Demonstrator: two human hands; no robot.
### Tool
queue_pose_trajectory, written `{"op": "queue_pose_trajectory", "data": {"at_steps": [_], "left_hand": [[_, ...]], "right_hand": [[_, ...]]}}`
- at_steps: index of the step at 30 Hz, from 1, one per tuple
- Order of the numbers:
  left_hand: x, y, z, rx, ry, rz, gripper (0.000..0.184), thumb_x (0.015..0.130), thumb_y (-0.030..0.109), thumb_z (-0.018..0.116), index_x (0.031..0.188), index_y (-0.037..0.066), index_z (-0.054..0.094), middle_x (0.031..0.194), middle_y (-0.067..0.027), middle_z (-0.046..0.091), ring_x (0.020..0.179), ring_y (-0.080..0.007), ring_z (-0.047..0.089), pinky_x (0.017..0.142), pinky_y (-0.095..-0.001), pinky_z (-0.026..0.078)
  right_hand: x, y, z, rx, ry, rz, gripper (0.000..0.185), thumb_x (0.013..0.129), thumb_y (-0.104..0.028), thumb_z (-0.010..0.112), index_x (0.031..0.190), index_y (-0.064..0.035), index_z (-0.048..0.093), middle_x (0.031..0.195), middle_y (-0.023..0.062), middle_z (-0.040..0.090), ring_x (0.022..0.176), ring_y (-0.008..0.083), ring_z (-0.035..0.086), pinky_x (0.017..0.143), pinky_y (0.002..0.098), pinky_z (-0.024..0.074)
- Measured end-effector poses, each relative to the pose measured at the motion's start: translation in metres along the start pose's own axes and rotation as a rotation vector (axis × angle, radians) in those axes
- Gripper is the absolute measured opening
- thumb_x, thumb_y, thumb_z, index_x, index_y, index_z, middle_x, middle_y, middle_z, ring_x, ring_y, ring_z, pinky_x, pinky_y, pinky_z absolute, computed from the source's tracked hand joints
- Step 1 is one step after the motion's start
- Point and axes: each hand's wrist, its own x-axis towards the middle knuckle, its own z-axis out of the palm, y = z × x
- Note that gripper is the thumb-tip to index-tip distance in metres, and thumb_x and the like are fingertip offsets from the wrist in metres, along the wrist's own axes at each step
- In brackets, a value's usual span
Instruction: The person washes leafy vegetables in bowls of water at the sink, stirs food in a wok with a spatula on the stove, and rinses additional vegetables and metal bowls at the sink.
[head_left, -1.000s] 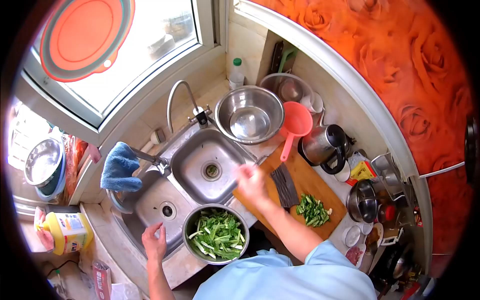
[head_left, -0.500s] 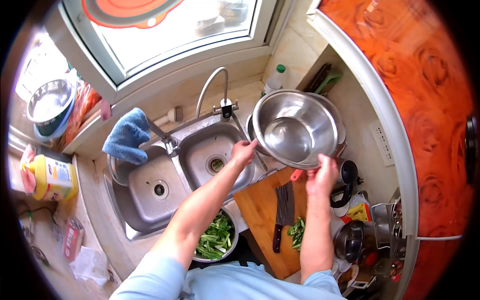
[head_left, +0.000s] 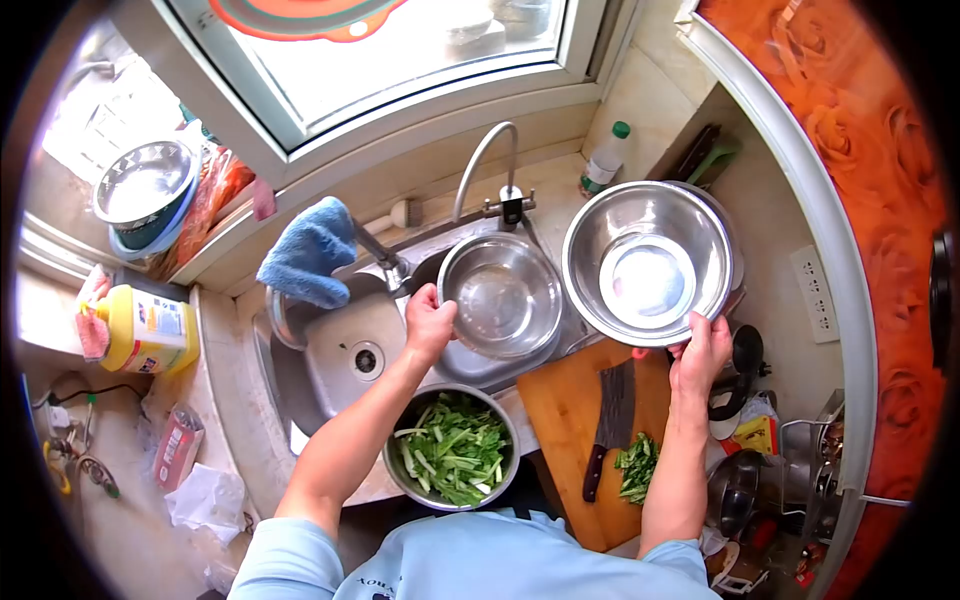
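Note:
My left hand [head_left: 431, 322] grips the rim of a shallow stainless steel bowl [head_left: 500, 296], which hangs over the right sink basin [head_left: 490, 378]. The fingers of my right hand [head_left: 702, 350] close on the near rim of a larger stainless steel bowl [head_left: 590, 262], to the right of the sink. Another metal rim shows behind that bowl. Both bowls look empty. Below my left forearm stands a metal bowl of chopped leafy greens [head_left: 452, 450]. A cleaver [head_left: 614, 402] lies on the wooden cutting board [head_left: 553, 400], with a small pile of chopped greens [head_left: 637, 468] beside it.
A blue towel [head_left: 308, 252] hangs by the tap over the left sink basin [head_left: 345, 330]. A curved thin faucet [head_left: 487, 150] rises behind the sink. A green-capped bottle [head_left: 604, 160] stands at the back. A yellow jug [head_left: 150, 328] is at left, pots [head_left: 735, 490] at right.
My left hand has drawn the shallow bowl leftward from behind the larger one, out over the sink. My right hand still holds the larger bowl. The view has shifted slightly.

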Motion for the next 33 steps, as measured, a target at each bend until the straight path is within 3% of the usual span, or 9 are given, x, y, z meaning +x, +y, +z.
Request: {"op": "queue_pose_trajectory", "data": {"at_steps": [7, 11, 19, 22, 25, 27, 29, 31, 33], "left_hand": [[-0.045, 0.014, -0.073, -0.097, 0.103, -0.031, 0.02, 0.077, -0.004, 0.055, 0.069, 0.009, 0.042, 0.062, 0.0025, 0.044, 0.049, -0.007, 0.043, 0.038, -0.0264, 0.036], [-0.077, 0.021, -0.099, -0.291, 0.171, -0.138, 0.016, 0.076, -0.007, 0.053, 0.076, 0.008, 0.046, 0.068, 0.0007, 0.05, 0.051, -0.0079, 0.047, 0.042, -0.0245, 0.04], [-0.125, 0.027, -0.154, -0.516, 0.329, -0.198, 0.017, 0.076, -0.009, 0.051, 0.083, 0.006, 0.05, 0.078, -0.0042, 0.059, 0.064, -0.0123, 0.057, 0.055, -0.0262, 0.05], [-0.134, 0.023, -0.189, -0.485, 0.421, -0.193, 0.017, 0.075, -0.008, 0.052, 0.084, 0.006, 0.051, 0.077, -0.0035, 0.059, 0.063, -0.0126, 0.057, 0.056, -0.0263, 0.05], [-0.134, 0.008, -0.236, -0.35, 0.552, -0.04, 0.015, 0.076, -0.009, 0.051, 0.078, 0.006, 0.051, 0.073, -0.0027, 0.058, 0.064, -0.0105, 0.056, 0.054, -0.0251, 0.047], [-0.132, 0.011, -0.266, 0.532, 0.555, 0.305, 0.015, 0.074, -0.006, 0.052, 0.071, 0.007, 0.048, 0.061, -0.0023, 0.052, 0.058, -0.0147, 0.058, 0.049, -0.0339, 0.044], [-0.122, 0.027, -0.262, 1.199, 0.425, 0.653, 0.013, 0.072, -0.003, 0.054, 0.071, 0.008, 0.047, 0.061, -0.0082, 0.052, 0.054, -0.0263, 0.059, 0.048, -0.0407, 0.045], [-0.114, 0.024, -0.263, 1.341, 0.362, 0.655, 0.011, 0.073, -0.001, 0.052, 0.07, 0.008, 0.048, 0.064, -0.0118, 0.054, 0.056, -0.0343, 0.058, 0.049, -0.0447, 0.046], [-0.108, 0.026, -0.277, 1.302, 0.508, 0.587, 0.01, 0.073, 0.0, 0.054, 0.071, 0.007, 0.047, 0.063, -0.0122, 0.054, 0.056, -0.0356, 0.057, 0.049, -0.0462, 0.044]], "right_hand": [[0.0, 0.04, 0.033, -0.069, -0.012, -0.032, 0.006, 0.088, -0.005, 0.055, 0.082, -0.0022, 0.056, 0.067, 0.0059, 0.062, 0.042, 0.0103, 0.05, 0.038, 0.0219, 0.0394], [0.01, 0.103, 0.032, 0.117, 0.121, 0.299, 0.007, 0.084, -0.01, 0.058, 0.087, -0.0043, 0.056, 0.066, 0.0036, 0.058, 0.045, 0.0129, 0.05, 0.04, 0.0253, 0.0382], [0.002, 0.158, 0.044, 0.174, 0.226, 0.358, 0.013, 0.086, -0.017, 0.063, 0.093, -0.0076, 0.056, 0.076, 0.0032, 0.059, 0.059, 0.0141, 0.054, 0.051, 0.0256, 0.0441], [-0.011, 0.163, 0.046, 0.178, 0.26, 0.65, 0.021, 0.091, -0.028, 0.063, 0.092, -0.0094, 0.054, 0.078, 0.0007, 0.055, 0.068, 0.0125, 0.056, 0.057, 0.032, 0.0469], [-0.067, 0.165, 0.079, -0.049, -0.174, 0.785, 0.028, 0.093, -0.03, 0.063, 0.105, -0.0059, 0.059, 0.087, 0.0037, 0.06, 0.079, 0.0161, 0.061, 0.068, 0.031, 0.0504], [-0.1, 0.157, 0.134, -0.338, -0.552, 0.645, 0.033, 0.093, -0.024, 0.062, 0.117, -0.0023, 0.057, 0.103, 0.01, 0.062, 0.089, 0.0219, 0.063, 0.077, 0.0346, 0.052], [-0.117, 0.168, 0.188, -0.704, -0.751, -0.119, 0.043, 0.09, -0.019, 0.061, 0.128, -0.0005, 0.052, 0.119, 0.0174, 0.059, 0.101, 0.0311, 0.061, 0.087, 0.0396, 0.0509], [-0.126, 0.161, 0.24, -0.746, -0.72, -0.814, 0.051, 0.085, -0.017, 0.063, 0.131, 0.0018, 0.049, 0.121, 0.0187, 0.056, 0.104, 0.0359, 0.057, 0.09, 0.0446, 0.0485], [-0.128, 0.173, 0.26, -0.852, -0.872, -0.752, 0.056, 0.084, -0.019, 0.065, 0.133, 0.0011, 0.047, 0.123, 0.0178, 0.055, 0.109, 0.0373, 0.054, 0.092, 0.0476, 0.0469]]}}
